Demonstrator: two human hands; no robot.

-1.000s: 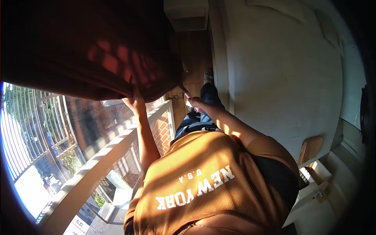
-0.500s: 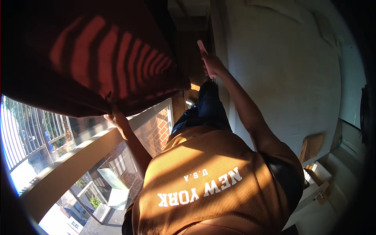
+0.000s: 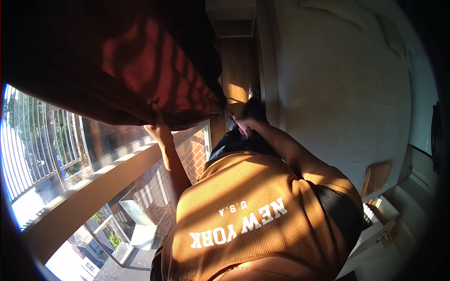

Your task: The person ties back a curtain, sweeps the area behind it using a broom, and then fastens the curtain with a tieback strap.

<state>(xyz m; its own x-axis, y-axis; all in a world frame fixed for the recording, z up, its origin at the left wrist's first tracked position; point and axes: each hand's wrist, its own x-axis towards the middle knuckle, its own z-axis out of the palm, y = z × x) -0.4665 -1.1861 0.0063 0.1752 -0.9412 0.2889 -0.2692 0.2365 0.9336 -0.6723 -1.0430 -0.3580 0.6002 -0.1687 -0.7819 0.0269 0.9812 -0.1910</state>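
A dark red curtain (image 3: 140, 61), striped with sunlight and shadow, hangs across the upper left. My left hand (image 3: 161, 131) grips its lower edge, thumb and fingers closed on the cloth. Close to the curtain's right lower corner, in front of my legs, is my right hand (image 3: 247, 123). Its fingers are closed around a slim pink object (image 3: 244, 131), mostly covered by the hand, so its kind is unclear. A thin dark piece shows between this hand and the curtain; I cannot tell whether it belongs to the object or the cloth.
On the left, a window frame (image 3: 93, 180) borders glass, with railings (image 3: 33, 145) and a pale chair (image 3: 140, 225) outside. A bed-like pale surface (image 3: 337, 89) fills the right side. Wooden floor (image 3: 234, 61) runs ahead. An open drawer (image 3: 379, 210) stands at lower right.
My right hand has come down and closer to the curtain's corner, turning the pink object downward. My left hand has shifted right and slightly up with the curtain edge, and the cloth folds have changed.
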